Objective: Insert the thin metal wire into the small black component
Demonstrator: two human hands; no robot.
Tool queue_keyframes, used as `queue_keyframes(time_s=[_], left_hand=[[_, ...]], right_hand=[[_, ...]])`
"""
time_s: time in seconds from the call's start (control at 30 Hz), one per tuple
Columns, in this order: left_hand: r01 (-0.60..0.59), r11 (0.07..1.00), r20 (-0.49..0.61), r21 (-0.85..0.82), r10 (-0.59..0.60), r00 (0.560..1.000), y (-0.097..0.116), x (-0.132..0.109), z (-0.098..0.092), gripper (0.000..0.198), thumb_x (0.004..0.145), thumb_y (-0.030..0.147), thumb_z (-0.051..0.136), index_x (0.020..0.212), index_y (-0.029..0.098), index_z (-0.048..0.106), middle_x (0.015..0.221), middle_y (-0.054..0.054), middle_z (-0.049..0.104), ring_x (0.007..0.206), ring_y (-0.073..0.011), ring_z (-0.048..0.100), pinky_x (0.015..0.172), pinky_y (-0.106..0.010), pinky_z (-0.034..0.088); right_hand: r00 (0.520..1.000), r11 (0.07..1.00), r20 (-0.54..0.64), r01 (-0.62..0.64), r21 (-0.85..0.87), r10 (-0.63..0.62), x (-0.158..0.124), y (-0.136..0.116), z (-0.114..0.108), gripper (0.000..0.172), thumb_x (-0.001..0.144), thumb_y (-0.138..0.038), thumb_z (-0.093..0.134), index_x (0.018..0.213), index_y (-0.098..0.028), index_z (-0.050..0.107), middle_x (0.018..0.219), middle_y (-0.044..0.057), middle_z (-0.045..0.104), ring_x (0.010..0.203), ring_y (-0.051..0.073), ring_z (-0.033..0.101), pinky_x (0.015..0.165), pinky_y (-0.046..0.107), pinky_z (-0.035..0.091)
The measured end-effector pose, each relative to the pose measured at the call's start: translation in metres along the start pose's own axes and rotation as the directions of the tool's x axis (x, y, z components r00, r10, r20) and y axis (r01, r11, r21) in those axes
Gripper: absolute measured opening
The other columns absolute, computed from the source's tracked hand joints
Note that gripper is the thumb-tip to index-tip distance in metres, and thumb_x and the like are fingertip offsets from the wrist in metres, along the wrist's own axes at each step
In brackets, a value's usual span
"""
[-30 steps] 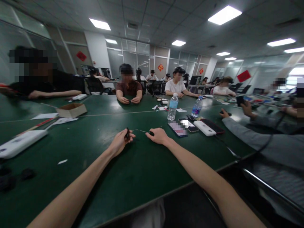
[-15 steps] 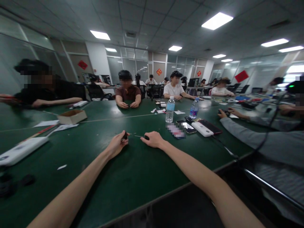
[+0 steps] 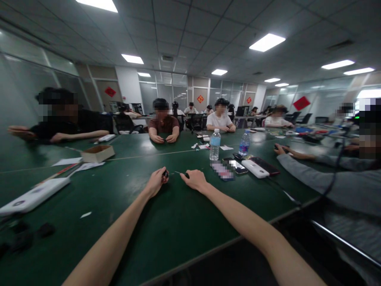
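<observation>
Head view: left hand [image 3: 156,182], fingers curled, pinching a small black piece [image 3: 165,173]; right hand [image 3: 193,180], fingertips pinching a second black piece [image 3: 187,175]. A thin wire [image 3: 177,172] runs between the two pieces, over the green table [image 3: 139,226]. Water bottle [image 3: 214,145] stands ahead of the hands; white power bank [image 3: 255,169] to its right; cardboard box [image 3: 97,153] well to its left.

A dark green table [image 3: 119,226] fills the lower frame. At lower left lie a white power bank [image 3: 35,195] and dark clumps [image 3: 24,238]. A cardboard box [image 3: 97,153] sits beside paper sheets [image 3: 67,161] at middle left. Right of centre, two upright water bottles [image 3: 214,144] [image 3: 244,143] stand near a black phone [image 3: 268,167] and a second white power bank [image 3: 255,169].
</observation>
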State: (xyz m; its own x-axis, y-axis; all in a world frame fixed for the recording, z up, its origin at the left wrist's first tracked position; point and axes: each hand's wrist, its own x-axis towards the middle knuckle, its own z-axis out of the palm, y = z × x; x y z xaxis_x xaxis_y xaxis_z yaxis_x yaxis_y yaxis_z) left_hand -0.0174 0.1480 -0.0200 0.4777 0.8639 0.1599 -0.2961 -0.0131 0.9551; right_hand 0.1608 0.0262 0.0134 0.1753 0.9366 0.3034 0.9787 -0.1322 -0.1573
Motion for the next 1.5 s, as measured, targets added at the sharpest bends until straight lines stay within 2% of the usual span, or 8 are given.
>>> queue_keyframes(time_s=[0.13, 0.27, 0.37, 0.5, 0.83, 1.03, 1.33, 1.5], left_hand=[[-0.025, 1.0, -0.014, 0.011, 0.025, 1.0, 0.0, -0.006, 0.0, 0.035, 0.081, 0.047, 0.059, 0.073, 0.013, 0.057, 0.058, 0.002, 0.051, 0.042, -0.0064, 0.043, 0.039, -0.018, 0.029], [-0.019, 0.999, 0.044, 0.046, 0.017, 0.999, 0.003, -0.013, 0.001, 0.034, 0.083, 0.046, 0.053, 0.077, 0.013, 0.057, 0.051, 0.005, 0.044, 0.037, -0.0057, 0.034, 0.036, -0.017, 0.021], [-0.019, 0.996, 0.074, 0.086, 0.013, 0.997, 0.002, -0.015, 0.002, 0.034, 0.084, 0.045, 0.05, 0.081, 0.012, 0.059, 0.049, 0.005, 0.041, 0.036, -0.0056, 0.03, 0.036, -0.017, 0.019], [-0.044, 0.984, 0.073, 0.172, 0.032, 0.997, 0.0, -0.015, 0.002, 0.035, 0.084, 0.044, 0.048, 0.084, 0.012, 0.06, 0.051, 0.005, 0.042, 0.037, -0.0063, 0.032, 0.036, -0.018, 0.02], [-0.097, 0.944, 0.096, 0.317, 0.069, 0.993, 0.005, -0.02, 0.005, 0.036, 0.084, 0.044, 0.044, 0.083, 0.013, 0.062, 0.057, 0.003, 0.047, 0.042, -0.0078, 0.038, 0.039, -0.019, 0.026], [-0.104, 0.941, 0.094, 0.323, 0.077, 0.993, 0.004, -0.021, 0.005, 0.037, 0.085, 0.046, 0.044, 0.083, 0.014, 0.062, 0.058, 0.003, 0.048, 0.044, -0.0088, 0.04, 0.04, -0.019, 0.027], [-0.067, 0.936, 0.019, 0.347, 0.064, 0.998, 0.007, -0.027, 0.008, 0.053, 0.085, 0.064, 0.042, 0.079, 0.014, 0.059, 0.054, 0.003, 0.047, 0.042, -0.0086, 0.04, 0.042, -0.02, 0.029], [-0.07, 0.912, 0.046, 0.404, 0.057, 0.997, 0.007, -0.027, 0.009, 0.054, 0.087, 0.066, 0.038, 0.076, 0.016, 0.056, 0.047, 0.003, 0.048, 0.038, -0.0102, 0.04, 0.041, -0.02, 0.029]], right_hand=[[0.999, 0.999, 0.019, 0.04, -0.015, -0.04, 0.001, -0.002, 0.0, 0.066, 0.093, -0.069, 0.024, 0.092, -0.021, 0.069, 0.093, 0.008, 0.071, 0.088, 0.022, 0.065, 0.074, 0.028, 0.043], [0.987, 0.987, -0.004, 0.161, -0.014, -0.161, -0.001, -0.002, 0.0, 0.061, 0.095, -0.066, 0.028, 0.087, -0.021, 0.068, 0.09, 0.006, 0.071, 0.087, 0.02, 0.065, 0.071, 0.025, 0.04], [0.964, 0.965, -0.051, 0.262, 0.004, -0.261, -0.003, -0.002, 0.001, 0.055, 0.096, -0.062, 0.032, 0.086, -0.02, 0.067, 0.088, 0.004, 0.071, 0.082, 0.017, 0.063, 0.068, 0.023, 0.037], [0.943, 0.947, -0.093, 0.322, 0.019, -0.319, -0.007, -0.002, 0.003, 0.049, 0.097, -0.058, 0.036, 0.088, -0.019, 0.066, 0.087, 0.003, 0.069, 0.078, 0.015, 0.061, 0.066, 0.022, 0.034], [0.946, 0.948, -0.086, 0.316, 0.029, -0.312, -0.01, 0.0, 0.003, 0.049, 0.096, -0.058, 0.038, 0.087, -0.02, 0.067, 0.083, 0.004, 0.069, 0.076, 0.015, 0.06, 0.064, 0.023, 0.032], [0.941, 0.946, -0.111, 0.325, 0.023, -0.32, -0.01, 0.0, 0.006, 0.049, 0.097, -0.057, 0.037, 0.087, -0.02, 0.067, 0.084, 0.004, 0.069, 0.078, 0.015, 0.061, 0.065, 0.023, 0.033], [0.943, 0.946, -0.135, 0.317, 0.071, -0.306, -0.012, -0.001, 0.006, 0.045, 0.097, -0.054, 0.039, 0.093, -0.019, 0.067, 0.089, 0.005, 0.066, 0.081, 0.014, 0.06, 0.068, 0.023, 0.036], [0.935, 0.936, -0.098, 0.347, 0.059, -0.34, -0.015, -0.006, 0.001, 0.041, 0.097, -0.052, 0.041, 0.102, -0.02, 0.066, 0.099, 0.006, 0.065, 0.087, 0.015, 0.06, 0.071, 0.023, 0.037]])
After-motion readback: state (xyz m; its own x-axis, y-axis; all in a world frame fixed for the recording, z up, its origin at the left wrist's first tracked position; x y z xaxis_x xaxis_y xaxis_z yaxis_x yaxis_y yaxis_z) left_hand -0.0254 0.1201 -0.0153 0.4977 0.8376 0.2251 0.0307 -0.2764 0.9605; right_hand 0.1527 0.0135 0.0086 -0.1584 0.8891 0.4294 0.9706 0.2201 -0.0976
